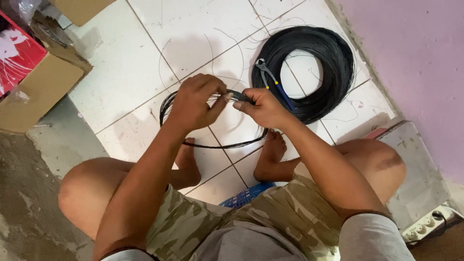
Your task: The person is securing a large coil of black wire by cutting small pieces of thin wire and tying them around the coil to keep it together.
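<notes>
Holding a small loop of black wire [212, 121] between both hands, just in front of the big wire coil [309, 72] and above the bare feet. Left hand [195, 104] closing its grip around the bundled strands at the top of the loop; right hand [261, 107] pinching the same bundle from the coil side, fingers folded tight on it. Judging by this: a few turns already gathered into the loop, the ends apparently being wound or twisted together where the two hands meet, the tie not visibly finished. Most of the wire remaining in the large coil, lying flat on the tiled floor [145, 63].

Resting across the near rim of the coil: blue-handled pincers [273, 82], untouched, just beyond the right hand. Loose single strands trailing over the tiles beside the coil, likely to snag the loop. Well away from the coil on the left hand's side: cardboard boxes [43, 82]. On the opposite side, a pink wall [415, 63] and a white power strip [430, 222] near the right knee.
</notes>
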